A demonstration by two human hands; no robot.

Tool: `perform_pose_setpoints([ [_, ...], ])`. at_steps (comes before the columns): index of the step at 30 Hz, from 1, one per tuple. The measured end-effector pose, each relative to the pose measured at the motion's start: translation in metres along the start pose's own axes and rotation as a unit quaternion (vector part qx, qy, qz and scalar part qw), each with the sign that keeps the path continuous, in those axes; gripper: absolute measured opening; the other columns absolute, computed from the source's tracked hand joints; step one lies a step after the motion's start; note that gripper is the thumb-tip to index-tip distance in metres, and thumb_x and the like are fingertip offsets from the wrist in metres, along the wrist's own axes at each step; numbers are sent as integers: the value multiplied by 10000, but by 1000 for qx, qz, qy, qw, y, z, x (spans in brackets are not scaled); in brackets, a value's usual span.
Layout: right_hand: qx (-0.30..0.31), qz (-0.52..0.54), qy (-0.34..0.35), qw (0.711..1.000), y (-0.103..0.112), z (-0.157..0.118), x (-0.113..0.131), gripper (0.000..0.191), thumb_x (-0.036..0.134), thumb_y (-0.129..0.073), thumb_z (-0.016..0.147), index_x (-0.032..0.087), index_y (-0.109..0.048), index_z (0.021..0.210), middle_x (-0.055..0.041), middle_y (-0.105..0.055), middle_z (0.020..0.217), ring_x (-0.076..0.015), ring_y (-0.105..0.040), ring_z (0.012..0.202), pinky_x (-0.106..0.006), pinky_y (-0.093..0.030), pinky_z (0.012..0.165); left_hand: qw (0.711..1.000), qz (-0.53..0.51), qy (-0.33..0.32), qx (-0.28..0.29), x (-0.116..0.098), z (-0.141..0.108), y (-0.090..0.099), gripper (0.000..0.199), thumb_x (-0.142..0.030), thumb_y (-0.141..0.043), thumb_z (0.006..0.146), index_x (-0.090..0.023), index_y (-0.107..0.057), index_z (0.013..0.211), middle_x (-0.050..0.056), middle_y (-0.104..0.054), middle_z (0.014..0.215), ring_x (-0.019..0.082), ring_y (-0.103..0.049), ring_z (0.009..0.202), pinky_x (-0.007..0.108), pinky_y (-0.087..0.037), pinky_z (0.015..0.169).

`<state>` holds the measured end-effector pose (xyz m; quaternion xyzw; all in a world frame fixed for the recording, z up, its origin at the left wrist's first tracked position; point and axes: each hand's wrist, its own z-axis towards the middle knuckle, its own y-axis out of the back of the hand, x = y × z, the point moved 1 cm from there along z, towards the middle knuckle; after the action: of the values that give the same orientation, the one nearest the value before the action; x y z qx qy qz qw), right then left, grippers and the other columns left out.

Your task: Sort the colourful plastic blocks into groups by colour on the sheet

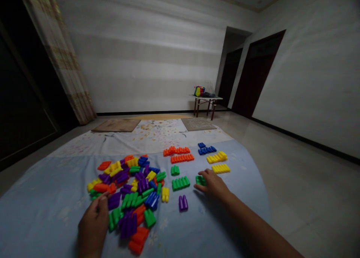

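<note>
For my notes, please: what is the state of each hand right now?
Left hand: fingers curled at the pile; holding cannot be told.
Right hand: thumb and fingers around a green piece; firm grip cannot be told.

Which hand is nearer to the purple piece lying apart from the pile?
Right. The right hand is just beyond and right of the purple piece; the left hand is farther, at the pile's left edge.
</note>
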<state>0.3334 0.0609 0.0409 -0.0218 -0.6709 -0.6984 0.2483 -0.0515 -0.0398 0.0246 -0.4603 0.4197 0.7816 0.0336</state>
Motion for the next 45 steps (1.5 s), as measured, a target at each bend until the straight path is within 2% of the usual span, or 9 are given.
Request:
perform_pose_setpoints([
  [4,28,12,45,999,2,6,3,406,258,-608,705,225,-585,1109,-88,-567,1092,-215,-521,1017,-312,-393,881,1000,-4,-3,-8,2,1,0,443,-478,-342,777,-209,-631,977,68,-685,964,241,-613,939,330,-478,785],
  [9,74,113,177,975,5,20,-1,627,41,-548,609,193,-508,1216,-96,-515,1222,-202,-476,1127,-332,-363,968,1000,-9,-1,-6,2,1,0,445,-479,-343,772,-213,-629,984,56,-687,970,238,-613,946,324,-479,789],
  [16,97,110,139,979,5,29,-10,531,120,-585,655,188,-547,1180,-93,-587,1128,-212,-538,1042,-343,-407,924,1000,1,10,0,2,0,1,464,-491,-321,776,-209,-626,981,60,-688,952,234,-619,912,321,-478,788],
  [25,118,122,184,968,5,38,-6,553,128,-613,648,203,-543,1192,-81,-583,1177,-218,-520,1085,-361,-386,953,1000,-12,16,-5,2,-1,-1,471,-499,-326,767,-206,-618,992,66,-677,979,237,-607,939,325,-470,814],
  [28,81,148,165,972,10,44,8,490,212,-599,711,200,-537,1197,-88,-572,1188,-204,-533,1064,-351,-414,919,1000,-13,14,-7,1,-2,-1,462,-491,-335,764,-205,-620,990,64,-678,975,234,-610,929,319,-472,805],
  [31,43,160,174,971,8,53,37,412,207,-559,750,181,-564,1162,-87,-606,1129,-185,-562,997,-324,-441,868,1000,-13,16,-9,1,-2,-1,457,-489,-339,767,-203,-619,987,69,-681,960,231,-614,920,314,-476,786],
  [38,54,106,232,965,-26,73,105,463,300,-650,718,191,-571,1161,-96,-602,1091,-205,-557,996,-311,-423,867,999,-39,10,-9,3,-3,0,440,-470,-349,767,-197,-621,979,65,-683,963,221,-616,921,305,-469,811],
  [42,71,69,226,969,-35,78,114,451,311,-670,713,196,-585,1141,-96,-609,1044,-210,-574,937,-305,-434,813,999,-44,12,-4,0,-3,2,434,-460,-358,762,-194,-628,973,65,-689,949,215,-624,896,291,-475,797],
  [45,61,87,220,970,-26,79,100,376,276,-654,733,199,-608,1098,-74,-616,988,-174,-582,865,-271,-439,772,999,-43,9,-1,-2,-3,3,439,-468,-354,770,-189,-631,966,68,-692,938,215,-627,887,290,-480,779],
])
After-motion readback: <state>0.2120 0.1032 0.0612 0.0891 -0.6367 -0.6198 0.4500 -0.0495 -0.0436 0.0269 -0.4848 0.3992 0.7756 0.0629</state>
